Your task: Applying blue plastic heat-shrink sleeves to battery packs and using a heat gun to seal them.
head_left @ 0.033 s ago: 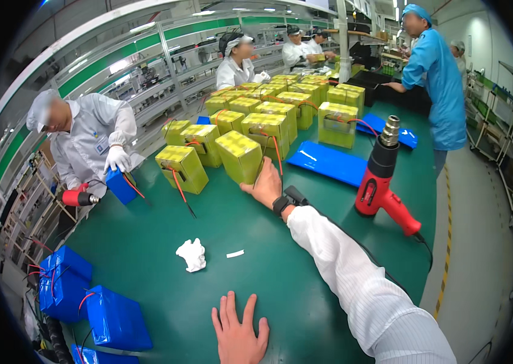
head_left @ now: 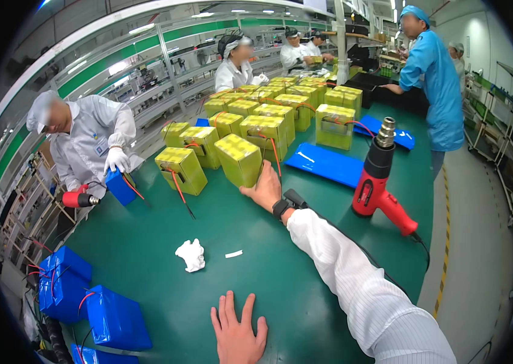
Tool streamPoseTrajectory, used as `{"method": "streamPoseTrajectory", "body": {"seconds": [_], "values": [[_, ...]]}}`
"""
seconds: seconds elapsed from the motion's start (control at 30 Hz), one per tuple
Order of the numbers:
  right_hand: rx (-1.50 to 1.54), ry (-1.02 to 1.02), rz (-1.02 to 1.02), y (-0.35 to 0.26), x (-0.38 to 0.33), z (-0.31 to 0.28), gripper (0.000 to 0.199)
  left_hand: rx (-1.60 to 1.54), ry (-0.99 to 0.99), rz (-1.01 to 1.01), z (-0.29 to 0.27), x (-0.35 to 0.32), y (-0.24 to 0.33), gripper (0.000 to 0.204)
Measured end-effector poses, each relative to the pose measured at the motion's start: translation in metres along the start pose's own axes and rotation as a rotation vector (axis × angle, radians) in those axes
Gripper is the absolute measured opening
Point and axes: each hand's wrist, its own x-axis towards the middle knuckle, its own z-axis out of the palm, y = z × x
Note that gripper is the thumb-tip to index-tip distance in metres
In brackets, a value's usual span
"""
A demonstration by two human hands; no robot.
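Note:
My right hand point(head_left: 264, 189), its wrist in a dark band, is closed around the near lower side of a yellow-green battery pack point(head_left: 236, 164). That pack stands on the green tabletop point(head_left: 165, 303) at the front of a group of similar packs; the palm side of my fingers is partly hidden. Left of it stands another yellow-green pack point(head_left: 182, 173) with red and black leads hanging toward me. My left hand point(head_left: 239, 332) lies flat at the near edge, fingers spread, holding nothing. Ahead of it are a crumpled white scrap point(head_left: 191, 255) and a small white strip point(head_left: 233, 254).
A red and black heat gun point(head_left: 375, 182) stands nozzle up at right, near a flat blue sleeve point(head_left: 323, 165). Blue-wrapped packs point(head_left: 117, 318) sit at lower left. Across the left edge, a gloved co-worker point(head_left: 92, 133) holds a blue pack. A person in blue point(head_left: 432, 85) stands far right.

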Motion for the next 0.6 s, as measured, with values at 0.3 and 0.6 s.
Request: {"method": "streamPoseTrajectory", "body": {"seconds": [0.3,0.6], "values": [[-0.077,-0.094,0.062,-0.037,-0.095,-0.094,0.073,-0.014,0.033,-0.006,0.012,-0.014,-0.005,0.053],[-0.104,-0.17,0.115,-0.097,-0.196,-0.21,0.072,0.019,0.145,0.094,0.016,-0.012,-0.019,0.05]]}}
